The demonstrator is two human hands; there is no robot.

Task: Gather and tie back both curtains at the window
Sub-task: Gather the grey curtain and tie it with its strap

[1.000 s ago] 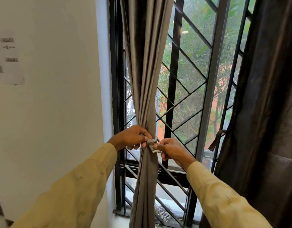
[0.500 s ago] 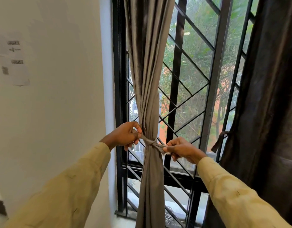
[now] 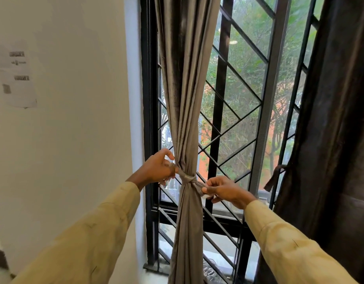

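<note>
The grey left curtain [image 3: 186,95] hangs bunched into a narrow column in front of the barred window. A matching fabric tie-back [image 3: 188,178] is knotted round its waist. My left hand [image 3: 157,170] pinches the tie's left end beside the curtain. My right hand [image 3: 223,188] pinches the tie's right end and holds it out taut to the right. The dark right curtain [image 3: 337,130] hangs at the window's right side, with a dark tie strap [image 3: 274,177] dangling at its left edge.
A black window frame with a diagonal metal grille [image 3: 228,111] stands behind the curtains. A white wall [image 3: 74,119] runs along the left, with a printed paper notice [image 3: 16,76] stuck on it. Trees and an orange building show outside.
My hands have drawn apart, each pulling an end of the tie outward. The tie has tightened into a knot round the left curtain.
</note>
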